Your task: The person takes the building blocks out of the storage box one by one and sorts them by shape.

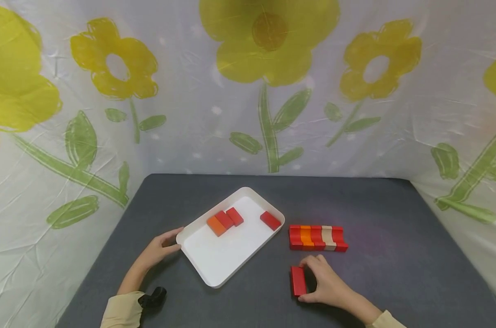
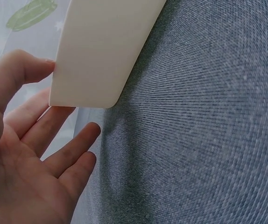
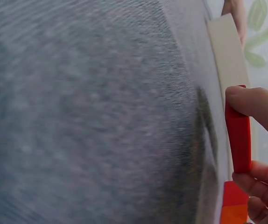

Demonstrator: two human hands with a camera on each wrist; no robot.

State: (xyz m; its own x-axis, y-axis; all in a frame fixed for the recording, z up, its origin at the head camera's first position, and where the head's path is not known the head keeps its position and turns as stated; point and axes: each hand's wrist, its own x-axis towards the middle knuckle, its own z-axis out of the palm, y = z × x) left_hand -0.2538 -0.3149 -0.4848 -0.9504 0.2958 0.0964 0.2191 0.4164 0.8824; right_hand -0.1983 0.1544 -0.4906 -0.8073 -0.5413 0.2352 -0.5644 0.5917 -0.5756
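Observation:
On the dark table stands a white tray [image 1: 215, 255], set at a slant. My left hand [image 1: 159, 249] holds its left corner, thumb on one side and fingers on the other; in the left wrist view two fingers stay off the tray wall [image 2: 96, 56]. My right hand [image 1: 327, 282] pinches a red block [image 1: 299, 281] by its two ends, thumb on the near end and fingertips on the far end. The right wrist view shows the red block [image 3: 239, 137] between thumb and fingers. Whether it touches the table I cannot tell.
An orange block [image 1: 216, 226], two red blocks [image 1: 224, 219] beside it and another red block [image 1: 270, 220] lie in the tray. Right of the tray, a row of notched red, orange and pale wooden blocks [image 1: 318, 238] stands side by side. A flowered curtain [image 1: 182, 91] hangs behind.

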